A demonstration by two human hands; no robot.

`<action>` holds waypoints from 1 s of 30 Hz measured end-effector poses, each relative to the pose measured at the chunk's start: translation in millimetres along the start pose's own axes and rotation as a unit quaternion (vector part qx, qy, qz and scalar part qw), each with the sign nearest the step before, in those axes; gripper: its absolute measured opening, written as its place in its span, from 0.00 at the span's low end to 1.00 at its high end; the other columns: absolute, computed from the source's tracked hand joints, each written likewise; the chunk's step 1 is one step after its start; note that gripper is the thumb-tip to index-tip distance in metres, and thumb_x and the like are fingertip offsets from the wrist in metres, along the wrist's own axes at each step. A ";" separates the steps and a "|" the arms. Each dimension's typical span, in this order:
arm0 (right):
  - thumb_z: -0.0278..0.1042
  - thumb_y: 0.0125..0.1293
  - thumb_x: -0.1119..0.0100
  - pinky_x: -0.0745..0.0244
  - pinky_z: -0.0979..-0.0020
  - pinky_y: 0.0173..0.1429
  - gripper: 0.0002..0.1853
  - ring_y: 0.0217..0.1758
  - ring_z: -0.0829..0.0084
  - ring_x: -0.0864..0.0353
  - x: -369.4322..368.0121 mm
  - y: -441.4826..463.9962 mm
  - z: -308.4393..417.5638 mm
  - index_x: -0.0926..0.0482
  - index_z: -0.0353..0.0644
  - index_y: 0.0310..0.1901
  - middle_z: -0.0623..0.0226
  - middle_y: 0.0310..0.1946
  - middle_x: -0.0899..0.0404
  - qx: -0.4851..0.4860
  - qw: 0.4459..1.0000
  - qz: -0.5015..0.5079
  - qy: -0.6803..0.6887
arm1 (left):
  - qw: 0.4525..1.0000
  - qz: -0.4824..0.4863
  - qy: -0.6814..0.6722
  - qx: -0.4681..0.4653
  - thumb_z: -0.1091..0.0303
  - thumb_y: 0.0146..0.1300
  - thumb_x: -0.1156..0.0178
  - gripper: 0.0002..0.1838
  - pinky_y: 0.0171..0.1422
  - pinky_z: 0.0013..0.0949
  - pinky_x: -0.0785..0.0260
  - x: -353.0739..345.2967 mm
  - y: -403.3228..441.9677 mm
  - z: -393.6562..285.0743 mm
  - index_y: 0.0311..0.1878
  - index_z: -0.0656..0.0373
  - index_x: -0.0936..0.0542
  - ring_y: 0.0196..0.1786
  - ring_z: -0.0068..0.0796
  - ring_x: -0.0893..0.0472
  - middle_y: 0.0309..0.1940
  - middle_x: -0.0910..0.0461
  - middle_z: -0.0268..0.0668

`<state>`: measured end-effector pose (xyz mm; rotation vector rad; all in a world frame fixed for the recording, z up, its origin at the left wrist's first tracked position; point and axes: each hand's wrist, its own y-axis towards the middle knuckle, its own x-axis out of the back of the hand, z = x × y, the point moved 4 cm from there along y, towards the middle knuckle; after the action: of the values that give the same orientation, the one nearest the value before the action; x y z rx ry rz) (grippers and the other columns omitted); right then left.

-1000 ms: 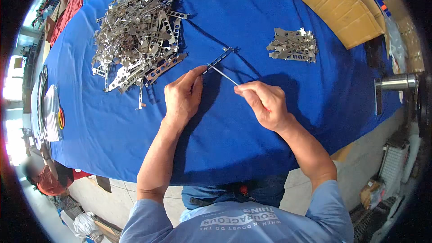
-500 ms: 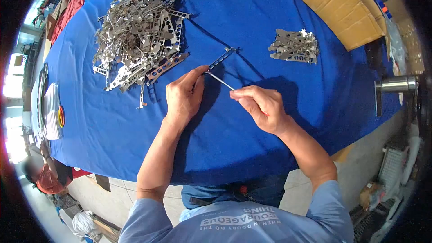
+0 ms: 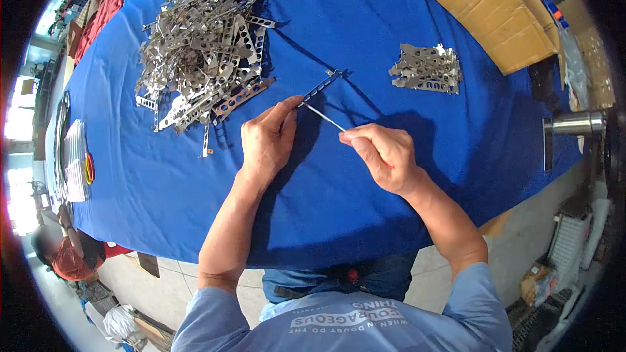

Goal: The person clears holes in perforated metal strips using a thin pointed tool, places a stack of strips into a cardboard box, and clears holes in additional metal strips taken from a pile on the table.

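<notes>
My left hand pinches the near end of a narrow perforated metal strip, which slants up and away over the blue cloth. In my right hand is a slim metal rod, possibly a file. Its tip meets the strip close to my left fingertips; the other end disappears inside my right fist. A large heap of perforated metal strips lies to the left of the held strip. Off to the right sits a smaller, flatter pile of similar metal strips.
Blue cloth covers the table. A cardboard piece lies at the back right, above a metal cylinder at the right edge. Yellow and red rings rest on the far left. Another person is at the lower left.
My right hand has shifted slightly to the right, drawing the rod a little along with it. My left hand and the strip stay almost in place.
</notes>
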<state>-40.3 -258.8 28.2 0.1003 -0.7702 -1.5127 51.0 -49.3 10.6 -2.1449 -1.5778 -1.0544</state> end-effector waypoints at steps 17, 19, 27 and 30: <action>0.27 0.73 0.31 0.14 0.61 0.42 0.06 0.38 0.56 0.08 -4.7 -0.4 4.3 0.17 0.35 0.45 0.54 0.39 0.11 0.027 0.999 0.024 -0.021 | 0.995 -0.055 -0.001 -0.078 0.74 0.71 0.36 0.14 0.31 0.38 0.25 -1.7 0.5 1.3 0.57 0.52 0.12 0.24 0.36 0.16 0.29 0.14 0.39; 0.27 0.73 0.31 0.14 0.61 0.42 0.06 0.38 0.56 0.08 -5.5 0.6 4.9 0.17 0.35 0.45 0.54 0.39 0.11 0.033 0.999 0.016 -0.021 | 0.998 -0.030 -0.002 -0.050 0.75 0.72 0.36 0.14 0.40 0.37 0.22 -1.2 -0.4 1.4 0.58 0.54 0.12 0.34 0.37 0.12 0.36 0.11 0.42; 0.27 0.74 0.32 0.14 0.61 0.41 0.06 0.38 0.55 0.08 -5.6 0.8 5.5 0.17 0.35 0.47 0.54 0.39 0.11 0.038 0.999 0.011 -0.022 | 0.999 -0.017 0.000 -0.027 0.75 0.73 0.36 0.14 0.45 0.36 0.20 -2.3 -0.1 1.7 0.59 0.55 0.12 0.39 0.36 0.09 0.40 0.10 0.44; 0.28 0.75 0.32 0.14 0.61 0.41 0.06 0.37 0.56 0.08 -3.5 -0.1 0.2 0.18 0.35 0.47 0.54 0.39 0.11 0.006 1.000 0.007 -0.018 | 1.000 -0.017 0.003 -0.026 0.75 0.73 0.36 0.14 0.44 0.36 0.20 -2.8 -0.8 2.4 0.59 0.55 0.12 0.38 0.35 0.10 0.39 0.10 0.44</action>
<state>-40.1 -255.5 27.0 0.0773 -0.8072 -1.5002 50.9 -49.5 6.8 -2.1531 -1.6071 -1.1242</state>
